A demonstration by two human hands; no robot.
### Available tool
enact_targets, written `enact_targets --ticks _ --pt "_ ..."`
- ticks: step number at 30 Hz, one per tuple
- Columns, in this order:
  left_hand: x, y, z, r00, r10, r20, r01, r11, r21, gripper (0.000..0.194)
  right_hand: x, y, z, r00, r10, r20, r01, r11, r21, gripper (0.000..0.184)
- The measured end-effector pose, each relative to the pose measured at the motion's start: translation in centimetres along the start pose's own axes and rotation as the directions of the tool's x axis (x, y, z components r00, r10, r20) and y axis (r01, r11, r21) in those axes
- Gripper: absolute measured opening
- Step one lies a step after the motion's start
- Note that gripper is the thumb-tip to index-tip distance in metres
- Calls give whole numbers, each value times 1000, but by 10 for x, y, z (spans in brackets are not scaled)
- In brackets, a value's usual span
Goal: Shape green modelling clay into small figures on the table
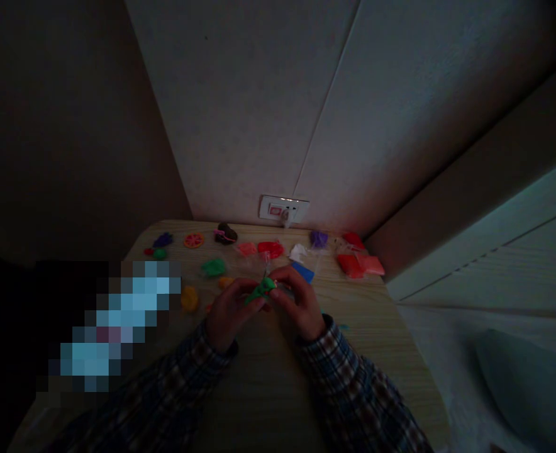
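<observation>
My left hand (pixel 229 314) is closed, with thumb and fingers gripping the lower left part of a green modelling clay piece (pixel 261 289). From the other side, my right hand (pixel 302 307) pinches the rounded right end of the same piece, where a small pinkish bit shows. The clay is held above the wooden table (pixel 363 352), tapering toward the left. Fingers cover part of it. Just beyond my hands are a green clay packet (pixel 213 267), a blue packet (pixel 302 272) and a partly hidden orange piece (pixel 225 283).
Along the table's back lie a purple shape (pixel 163 240), a pink-orange round slice (pixel 194 240), a dark brown lump (pixel 225 234), red clay (pixel 271 250), white clay (pixel 298 253), a purple packet (pixel 319 239) and red packets (pixel 351 265). A pixelated bright area (pixel 131 308) lies left. A wall socket (pixel 283 209) holds a plug.
</observation>
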State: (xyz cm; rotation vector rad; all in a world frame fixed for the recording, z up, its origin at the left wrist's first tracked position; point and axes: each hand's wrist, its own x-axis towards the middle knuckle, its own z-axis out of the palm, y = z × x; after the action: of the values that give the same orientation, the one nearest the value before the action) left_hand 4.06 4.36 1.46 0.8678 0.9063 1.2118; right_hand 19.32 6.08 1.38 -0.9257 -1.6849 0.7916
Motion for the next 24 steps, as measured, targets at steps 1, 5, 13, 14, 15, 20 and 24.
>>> enact_targets --ticks 1,5,13,14,15,20,24 --pt "0 0 0 1000 -2 1 2 1000 -5 25 0 -1 0 1000 -6 0 6 1000 -8 22" --pt "0 1 2 1000 2 -9 -2 1000 -14 23 1 -2 -1 1000 -14 3 14 1000 -22 22" --pt "0 0 0 1000 -7 -6 7 1000 1 23 1 -3 -1 1000 -11 1 11 1000 -26 24" --pt "0 0 0 1000 -4 -2 4 1000 3 23 1 -3 -1 1000 -12 3 12 1000 -25 24" --pt "0 0 -1 1000 -1 2 1 1000 4 23 1 -3 -1 1000 -13 4 13 1000 -24 25" --pt "0 0 0 1000 -5 2 5 1000 9 25 1 -3 -1 1000 -5 15 6 1000 -14 24" --pt "0 1 0 1000 -11 4 11 1000 20 27 1 -3 -1 1000 8 22 -8 1000 -5 21"
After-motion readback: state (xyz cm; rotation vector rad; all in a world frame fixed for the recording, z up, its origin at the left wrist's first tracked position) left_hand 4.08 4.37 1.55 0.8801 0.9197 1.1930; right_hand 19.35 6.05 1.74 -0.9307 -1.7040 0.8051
